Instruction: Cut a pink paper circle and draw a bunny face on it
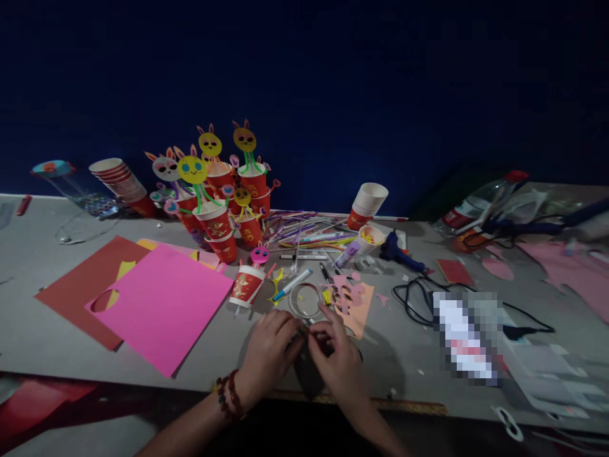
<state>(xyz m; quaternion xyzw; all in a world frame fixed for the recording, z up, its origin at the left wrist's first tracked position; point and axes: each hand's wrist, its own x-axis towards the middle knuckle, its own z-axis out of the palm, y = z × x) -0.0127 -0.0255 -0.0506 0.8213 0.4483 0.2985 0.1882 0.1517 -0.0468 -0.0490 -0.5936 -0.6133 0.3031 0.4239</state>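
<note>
Near the table's front edge, my left hand (273,343) and my right hand (335,355) meet with fingertips pinched together. Something small and dark is between them, too hidden to name. A roll of clear tape (306,299) lies flat just beyond my fingertips. To the left of it is a blue-capped marker (292,285) beside yellow paper scraps (280,284). A red paper cup (247,285) with a pink paper bunny head (260,253) stands ahead of my left hand. Cut orange paper (359,304) lies ahead of my right hand.
Several cup bunnies (214,216) stand at the back left. Pink paper (166,304) covers the left side. Pipe cleaners (304,230) are heaped at the back, near stacked cups (367,204). A blue glue gun (400,252) with a black cord (413,311) lies right. A bottle (476,203) stands beyond.
</note>
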